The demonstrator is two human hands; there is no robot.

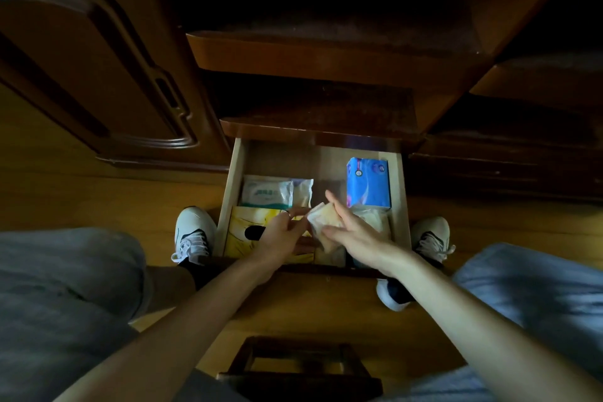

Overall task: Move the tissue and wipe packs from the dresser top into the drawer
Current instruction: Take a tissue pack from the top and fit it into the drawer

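Holding a small pack (323, 225) over the open drawer (228, 192), the right hand (355, 232) has its grip clamped on it. The left hand (280, 235) pinches its near-left edge, probably steering it into the gap between the yellow pack (241, 232) and blue pack (368, 183).

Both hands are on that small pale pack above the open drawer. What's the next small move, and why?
Probably lower the small pale pack into the gap in the drawer between the yellow pack and the clear pack, then let go. The right hand and left hand hold it just above that front-middle space, and the blue pack and white wipe pack fill the back.
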